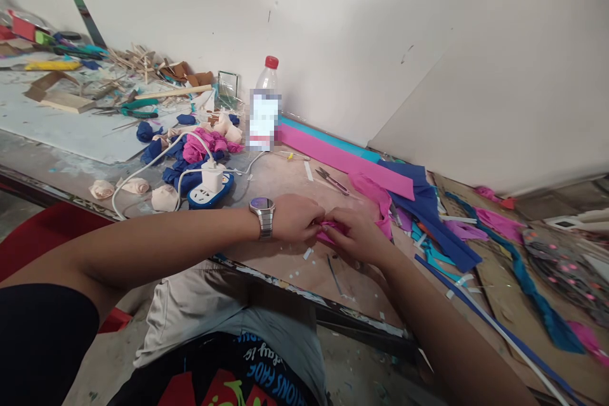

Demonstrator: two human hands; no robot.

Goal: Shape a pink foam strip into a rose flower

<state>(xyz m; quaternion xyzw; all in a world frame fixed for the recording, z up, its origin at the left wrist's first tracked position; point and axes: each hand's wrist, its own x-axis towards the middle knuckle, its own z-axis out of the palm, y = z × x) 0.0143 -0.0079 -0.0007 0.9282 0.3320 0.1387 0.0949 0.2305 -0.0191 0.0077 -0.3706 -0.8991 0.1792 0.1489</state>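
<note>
A strip of pink crepe paper point(383, 228) runs along the table and in between my two hands. My left hand point(295, 216), with a metal watch on its wrist, is closed with its fingertips at the paper's end. My right hand point(354, 233) pinches the same paper from the other side, thumb and fingers pressed together. The hands nearly touch, just above the table near its front edge. Part of the paper is hidden by the fingers. Small thread snips point(332, 182) lie on the table beyond my hands.
A blue power strip point(197, 196) with a white plug and looping cable stands left. Behind it lie crumpled pink and blue paper pieces point(176, 155). Cream paper rosettes point(133, 185) sit near the edge. A red-capped bottle point(266, 79) stands by the wall. Pliers point(137, 108) lie farther left.
</note>
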